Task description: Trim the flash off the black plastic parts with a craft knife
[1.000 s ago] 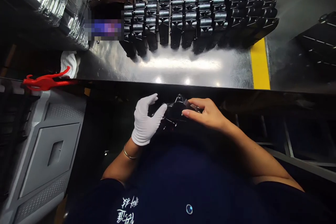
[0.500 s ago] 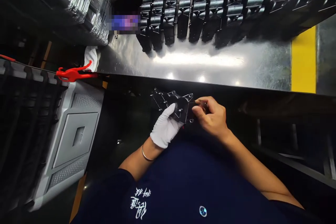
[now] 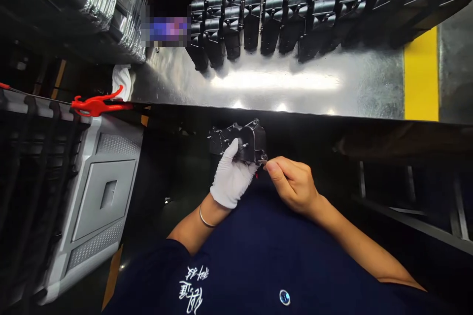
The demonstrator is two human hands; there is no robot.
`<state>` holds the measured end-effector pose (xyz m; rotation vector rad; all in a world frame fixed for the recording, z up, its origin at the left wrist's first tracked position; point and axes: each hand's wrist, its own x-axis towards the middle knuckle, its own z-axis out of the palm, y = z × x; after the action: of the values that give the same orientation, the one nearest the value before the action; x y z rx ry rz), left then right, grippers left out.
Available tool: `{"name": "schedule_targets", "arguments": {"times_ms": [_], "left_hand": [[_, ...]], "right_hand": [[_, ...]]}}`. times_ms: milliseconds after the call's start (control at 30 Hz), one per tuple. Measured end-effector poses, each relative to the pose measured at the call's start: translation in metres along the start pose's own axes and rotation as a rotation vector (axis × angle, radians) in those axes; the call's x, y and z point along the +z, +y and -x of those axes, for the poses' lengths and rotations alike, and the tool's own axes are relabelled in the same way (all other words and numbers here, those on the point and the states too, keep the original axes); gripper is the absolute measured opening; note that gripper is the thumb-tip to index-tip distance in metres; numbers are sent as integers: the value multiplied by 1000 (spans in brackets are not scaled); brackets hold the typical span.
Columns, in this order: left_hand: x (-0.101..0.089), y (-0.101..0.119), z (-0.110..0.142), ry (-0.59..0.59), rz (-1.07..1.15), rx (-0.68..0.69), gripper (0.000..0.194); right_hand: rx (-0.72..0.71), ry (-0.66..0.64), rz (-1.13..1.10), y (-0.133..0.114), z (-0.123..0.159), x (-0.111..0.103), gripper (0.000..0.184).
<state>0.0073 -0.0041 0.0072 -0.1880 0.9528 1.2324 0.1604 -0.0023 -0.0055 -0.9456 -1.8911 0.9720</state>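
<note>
A black moulded plastic housing [image 3: 254,140], with small studs and ring-shaped lugs, is in my left hand [image 3: 231,177]. That hand wears a white glove; its thumb presses on the housing's face, and its other fingers are hidden underneath. My bare right hand [image 3: 293,179] is closed in a pinch by the housing's lower right corner. A thin, light-coloured sliver shows between its fingertips and the corner lug, too small to name. Just under the housing, by the glove, a small red spot shows.
Rows of similar black housings [image 3: 273,15] stand on the shiny metal table [image 3: 281,81] ahead. Wrapped stacks [image 3: 107,5] rise at the back left. A red air gun [image 3: 98,105] and a white cloth [image 3: 121,81] lie by a grey crate [image 3: 107,197]. Yellow tape [image 3: 421,78] crosses the table's right.
The housing has turned in my left hand, so its rounded side wall shows more. My right hand has moved down and left, from the right edge to the lower right corner.
</note>
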Motion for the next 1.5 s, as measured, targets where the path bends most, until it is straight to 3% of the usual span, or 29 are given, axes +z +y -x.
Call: {"name": "schedule_targets", "arguments": {"times_ms": [100,200,267,367,500,567,700,800,900,1000,1233,1367,1500], "left_hand": [[2,0,1,47,26,-29,27],[4,2,2,57,125,-96,29],[5,2,3,52,190,-104,30],[7,1,4,45,250,-100,31],[8,-1,3,31,293,-91,33],[9,-1,3,32,306,-84,34],[7,2,1,-10,303,-85,34],[5,3,2,-28,282,-61,33],[3,3,6,-25,238,-69,29],[1,0,10,2,163,-123,25],[-1,-9,14,6,15,-189,17],[0,-12,12,-12,5,-218,17],[0,-12,7,8,37,-278,17]], "right_hand": [[-47,-67,12,-1,0,2,38],[-117,-250,57,-1,1,2,42],[-145,-288,23,1,3,1,42],[-95,-122,-60,2,3,-1,35],[96,77,-115,-2,1,0,26],[105,80,-160,-3,0,2,23],[-56,-9,-160,-2,0,3,11],[18,115,-117,2,2,-2,7],[218,254,-139,8,4,-8,18],[288,269,-229,15,3,-11,36],[169,303,-177,22,-1,-9,26],[123,374,-247,29,3,-5,11],[46,401,-239,36,6,-4,7]]}}
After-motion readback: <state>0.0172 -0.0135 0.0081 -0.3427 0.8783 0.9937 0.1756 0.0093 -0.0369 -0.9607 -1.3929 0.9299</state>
